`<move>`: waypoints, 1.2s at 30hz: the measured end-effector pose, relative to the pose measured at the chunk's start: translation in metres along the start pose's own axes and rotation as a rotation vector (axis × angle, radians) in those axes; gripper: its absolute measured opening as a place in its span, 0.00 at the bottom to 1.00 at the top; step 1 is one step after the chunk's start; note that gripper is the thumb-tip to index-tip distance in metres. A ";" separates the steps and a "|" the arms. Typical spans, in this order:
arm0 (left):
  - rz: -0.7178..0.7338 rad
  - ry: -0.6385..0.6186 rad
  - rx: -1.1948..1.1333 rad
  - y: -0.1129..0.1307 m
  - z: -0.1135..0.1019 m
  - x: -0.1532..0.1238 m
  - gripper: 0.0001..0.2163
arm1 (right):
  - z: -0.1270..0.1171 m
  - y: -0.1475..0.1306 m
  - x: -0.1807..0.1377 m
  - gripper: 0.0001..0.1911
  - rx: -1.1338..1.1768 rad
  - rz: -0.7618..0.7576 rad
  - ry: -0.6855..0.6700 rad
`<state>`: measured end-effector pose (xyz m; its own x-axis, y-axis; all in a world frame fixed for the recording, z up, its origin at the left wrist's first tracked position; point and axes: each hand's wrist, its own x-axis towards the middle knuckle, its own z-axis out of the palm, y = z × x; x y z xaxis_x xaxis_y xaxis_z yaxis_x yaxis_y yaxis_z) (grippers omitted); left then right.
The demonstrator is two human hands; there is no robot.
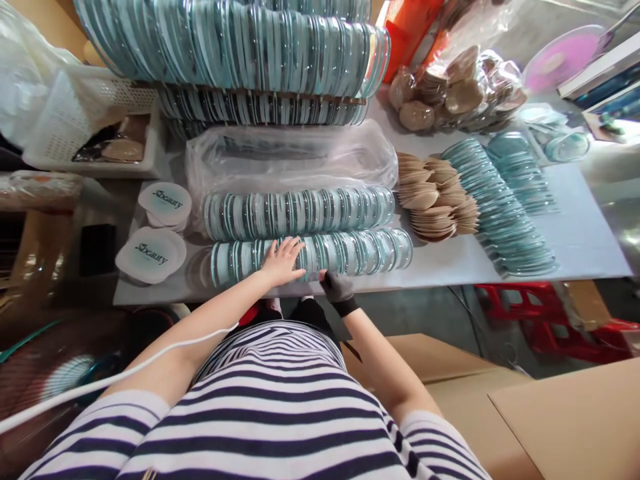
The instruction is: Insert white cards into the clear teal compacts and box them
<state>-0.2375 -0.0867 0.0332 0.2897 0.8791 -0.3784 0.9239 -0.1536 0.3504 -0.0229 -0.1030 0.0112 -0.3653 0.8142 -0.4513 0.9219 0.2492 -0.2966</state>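
Observation:
A long row of clear, teal-rimmed round plastic containers [360,253], standing on edge, lies along the table's front edge. My left hand [284,262] rests on top of this row near its middle, fingers spread and holding nothing. Wearing a dark glove with bare fingertips, my right hand [336,285] touches the front of the same row, a little right of my left. Its fingers are curled and partly hidden, so what they hold, if anything, does not show. Just behind lies a second row of such containers [300,212], beside a clear plastic bag [300,157].
Stacked beige scoop-like pieces [433,223] and teal lids [500,207] lie to the right. Printed "beauty" cards [151,255] sit at the left, near a white basket [45,150]. More containers [225,53] are piled behind. Cardboard boxes [575,420] stand below right.

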 end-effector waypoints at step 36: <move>-0.008 0.054 0.100 0.080 0.021 0.046 0.38 | -0.070 0.090 0.045 0.20 -0.068 -0.029 0.004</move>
<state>-0.1452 -0.0685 0.0257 0.2707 0.9030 -0.3336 0.9472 -0.1881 0.2595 0.0524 -0.0070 0.0236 -0.3914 0.8084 -0.4397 0.9177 0.3078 -0.2511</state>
